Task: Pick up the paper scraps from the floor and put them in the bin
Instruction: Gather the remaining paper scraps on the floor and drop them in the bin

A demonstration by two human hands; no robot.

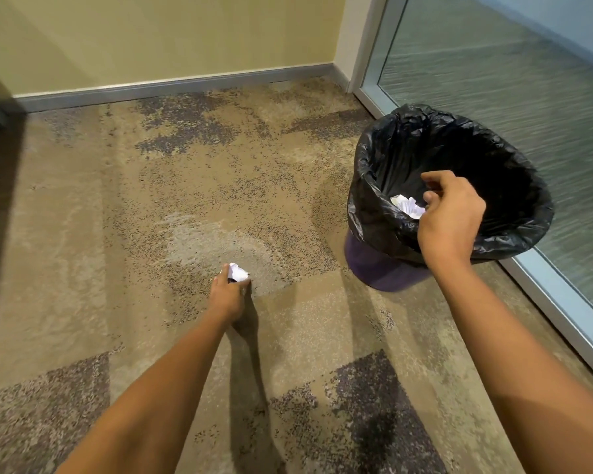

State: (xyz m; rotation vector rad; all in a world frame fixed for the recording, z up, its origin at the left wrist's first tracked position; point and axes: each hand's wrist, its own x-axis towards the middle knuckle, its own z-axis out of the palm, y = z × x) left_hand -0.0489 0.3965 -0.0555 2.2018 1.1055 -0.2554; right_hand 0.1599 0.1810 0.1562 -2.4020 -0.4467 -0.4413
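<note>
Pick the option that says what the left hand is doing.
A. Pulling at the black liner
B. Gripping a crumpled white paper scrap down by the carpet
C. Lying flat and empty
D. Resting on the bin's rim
B: the left hand has its fingers round a crumpled white paper scrap low over the carpet, well left of the bin.

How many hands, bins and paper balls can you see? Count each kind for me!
Hands: 2, left hand and right hand
Bins: 1, bin lined with a black bag
Paper balls: 2, floor paper ball gripped by the left hand, second paper ball at the bin's mouth by the right hand
Total: 5
</note>
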